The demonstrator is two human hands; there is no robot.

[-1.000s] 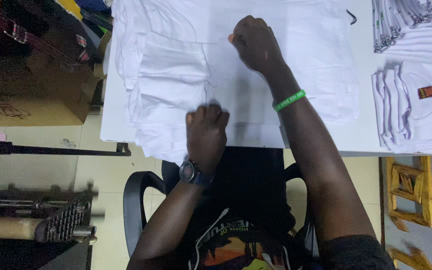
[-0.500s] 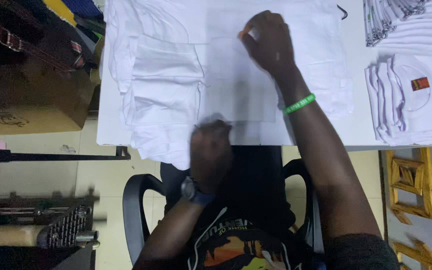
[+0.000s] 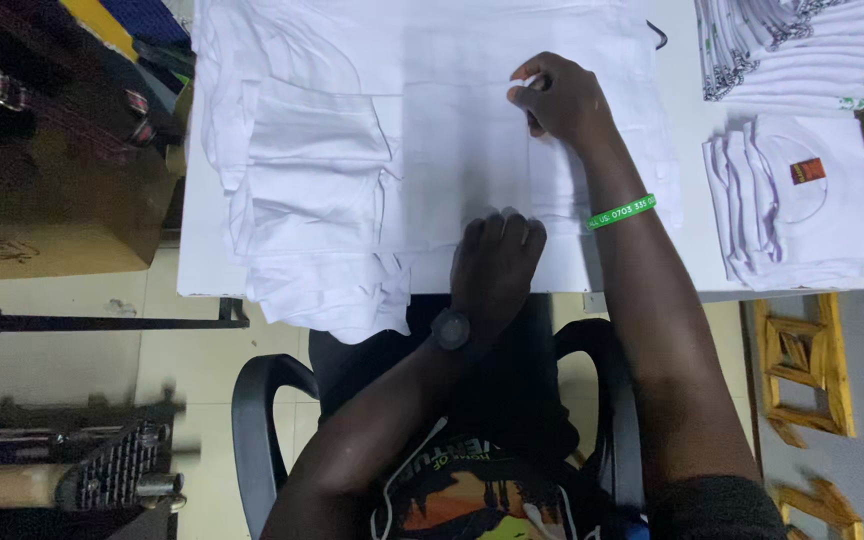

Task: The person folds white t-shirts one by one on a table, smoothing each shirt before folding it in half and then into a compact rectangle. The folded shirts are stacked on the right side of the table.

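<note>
A white garment point(image 3: 352, 160) lies spread on the white table point(image 3: 697, 150), with a flat white rectangular board point(image 3: 462, 170) laid over its middle. My left hand point(image 3: 497, 265), with a dark watch at the wrist, presses on the near edge of the board and cloth with curled fingers. My right hand point(image 3: 562, 100), with a green wristband, rests on the board's far right side, fingers bent and pinching cloth. A folded sleeve lies left of the board.
Folded white shirts point(image 3: 802, 200) lie at the right, with a taller stack point(image 3: 802, 45) behind them. A brown cardboard box point(image 3: 52, 190) stands left of the table. I sit in a black chair point(image 3: 272, 420). A wooden frame point(image 3: 802, 370) lies on the floor at right.
My left hand has shifted right along the near edge of the cloth. My right hand has stayed on the board's far right side, fingers more curled.
</note>
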